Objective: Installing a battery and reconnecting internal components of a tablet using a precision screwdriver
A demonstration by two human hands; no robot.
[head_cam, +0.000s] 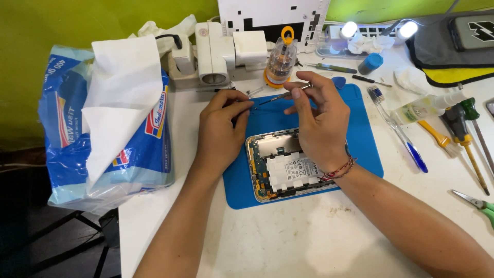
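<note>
An opened small tablet (280, 172), back cover off, lies on a blue work mat (366, 141), showing its white battery and circuit board. My left hand (220, 128) rests on the mat's far left corner, fingers closed on the handle end of a thin metal tool (271, 98). My right hand (318, 121) hovers above the tablet and pinches the same tool's far end between thumb and forefinger. A red thread bracelet is on my right wrist.
A clear screwdriver-bit holder (280, 63) stands behind the mat, next to a white power strip (216, 51). A blue tissue pack (110, 121) sits at the left table edge. A toothbrush (397, 131), screwdrivers (465, 136) and green-handled cutters (478, 203) lie to the right.
</note>
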